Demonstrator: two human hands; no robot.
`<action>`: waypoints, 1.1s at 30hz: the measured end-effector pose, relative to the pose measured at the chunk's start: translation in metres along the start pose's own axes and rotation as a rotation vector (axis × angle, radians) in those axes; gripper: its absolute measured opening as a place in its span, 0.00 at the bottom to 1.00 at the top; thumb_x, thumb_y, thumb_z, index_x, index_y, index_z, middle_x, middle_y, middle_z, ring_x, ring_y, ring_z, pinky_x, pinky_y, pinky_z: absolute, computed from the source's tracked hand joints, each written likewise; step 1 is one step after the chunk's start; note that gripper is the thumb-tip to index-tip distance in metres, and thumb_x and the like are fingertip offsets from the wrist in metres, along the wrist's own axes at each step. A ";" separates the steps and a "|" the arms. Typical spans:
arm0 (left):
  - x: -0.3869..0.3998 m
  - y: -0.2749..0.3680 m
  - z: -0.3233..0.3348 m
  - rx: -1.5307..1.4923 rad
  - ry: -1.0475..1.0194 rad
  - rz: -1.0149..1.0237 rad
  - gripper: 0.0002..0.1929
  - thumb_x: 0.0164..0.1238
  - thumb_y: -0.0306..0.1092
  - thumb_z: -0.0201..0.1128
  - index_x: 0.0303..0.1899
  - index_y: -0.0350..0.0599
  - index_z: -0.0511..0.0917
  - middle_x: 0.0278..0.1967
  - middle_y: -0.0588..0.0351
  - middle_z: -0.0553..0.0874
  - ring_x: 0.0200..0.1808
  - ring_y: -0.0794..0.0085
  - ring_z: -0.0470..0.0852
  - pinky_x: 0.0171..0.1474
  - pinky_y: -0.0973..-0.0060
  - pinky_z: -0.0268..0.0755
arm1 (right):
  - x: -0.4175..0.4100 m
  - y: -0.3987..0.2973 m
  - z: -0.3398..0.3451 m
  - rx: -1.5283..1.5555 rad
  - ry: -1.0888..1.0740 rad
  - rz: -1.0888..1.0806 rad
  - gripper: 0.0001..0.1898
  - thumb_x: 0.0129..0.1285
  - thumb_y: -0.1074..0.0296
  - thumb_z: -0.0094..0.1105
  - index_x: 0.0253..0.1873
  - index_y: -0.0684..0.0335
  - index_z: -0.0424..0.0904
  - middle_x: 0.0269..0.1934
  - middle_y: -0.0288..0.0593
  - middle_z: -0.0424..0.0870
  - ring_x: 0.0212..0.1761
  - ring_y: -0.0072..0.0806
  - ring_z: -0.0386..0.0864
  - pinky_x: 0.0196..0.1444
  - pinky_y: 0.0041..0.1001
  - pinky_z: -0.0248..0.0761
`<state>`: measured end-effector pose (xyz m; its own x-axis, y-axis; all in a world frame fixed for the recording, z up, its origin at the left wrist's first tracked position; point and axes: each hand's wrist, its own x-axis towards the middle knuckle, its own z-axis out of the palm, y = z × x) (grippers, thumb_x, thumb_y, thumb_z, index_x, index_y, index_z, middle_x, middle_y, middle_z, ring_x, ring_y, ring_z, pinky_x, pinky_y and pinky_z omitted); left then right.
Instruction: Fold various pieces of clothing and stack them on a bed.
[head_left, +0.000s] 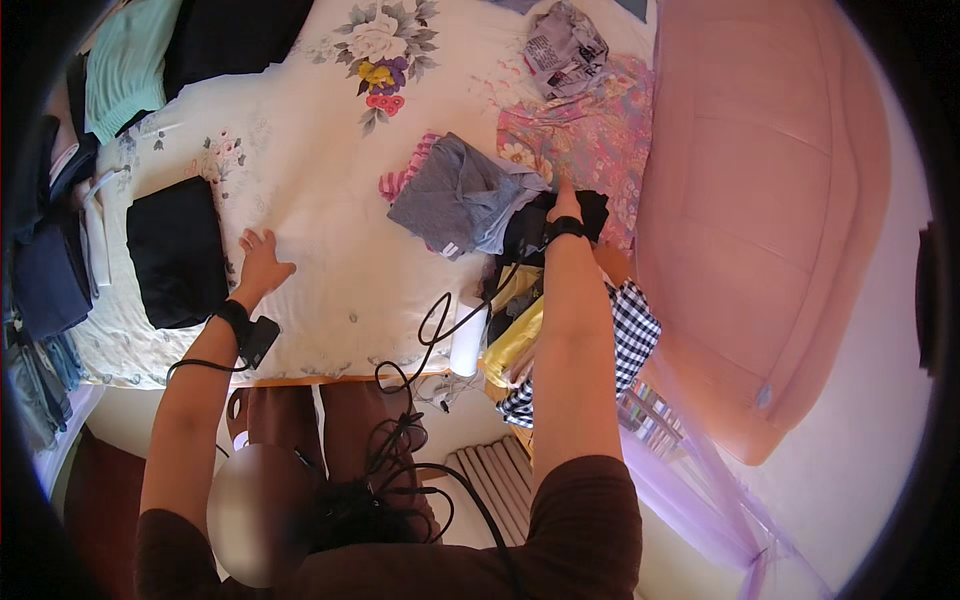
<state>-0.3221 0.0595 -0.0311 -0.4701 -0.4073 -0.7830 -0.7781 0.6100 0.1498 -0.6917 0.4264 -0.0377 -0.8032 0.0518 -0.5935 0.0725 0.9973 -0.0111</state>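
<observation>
My left hand (262, 266) is over the pale floral bedsheet (322, 292), fingers apart with nothing in them. Just left of it lies a folded black garment (177, 255). My right hand (566, 204) reaches to a rumpled black cloth (591, 214) beside a pink floral cloth (574, 135). Only part of this hand shows past the wrist strap, so I cannot tell whether it grips the cloth. Left of it, a folded grey garment (450, 199) lies over a pink striped one (409, 169). Beneath my right forearm are yellow cloth (517, 341) and a black-and-white checked cloth (636, 326).
A crumpled grey printed garment (566, 51) lies at the far right. Dark folded clothes (52, 277) and a mint garment (127, 67) line the left side. A large pink padded headboard (757, 187) borders the right. A black cable (435, 337) trails from my right wrist; a white roll (469, 337) lies near it.
</observation>
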 end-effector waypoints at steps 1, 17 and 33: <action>-0.001 0.003 -0.002 0.005 -0.004 0.036 0.45 0.43 0.42 0.61 0.63 0.29 0.49 0.61 0.16 0.42 0.64 0.24 0.39 0.66 0.56 0.47 | 0.001 -0.001 -0.013 -0.007 0.011 0.006 0.37 0.52 0.86 0.55 0.65 0.45 0.56 0.52 0.58 0.74 0.54 0.49 0.73 0.52 0.45 0.67; 0.002 0.047 -0.011 -0.034 -0.022 0.079 0.46 0.42 0.43 0.62 0.61 0.24 0.50 0.60 0.13 0.42 0.63 0.23 0.38 0.67 0.56 0.42 | 0.015 0.041 -0.050 -0.223 -0.090 0.306 0.17 0.62 0.60 0.46 0.47 0.64 0.78 0.46 0.54 0.79 0.48 0.45 0.77 0.46 0.39 0.68; 0.008 0.041 -0.009 -0.030 0.004 0.099 0.45 0.41 0.46 0.61 0.58 0.19 0.54 0.57 0.09 0.46 0.62 0.19 0.40 0.66 0.47 0.36 | -0.054 -0.002 -0.136 0.900 0.643 0.125 0.11 0.56 0.74 0.56 0.45 0.68 0.74 0.35 0.49 0.80 0.35 0.37 0.78 0.37 0.33 0.71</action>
<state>-0.3611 0.0749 -0.0262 -0.5468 -0.3490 -0.7611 -0.7401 0.6265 0.2444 -0.7288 0.4284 0.1036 -0.8983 0.4262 -0.1068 0.3674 0.5954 -0.7145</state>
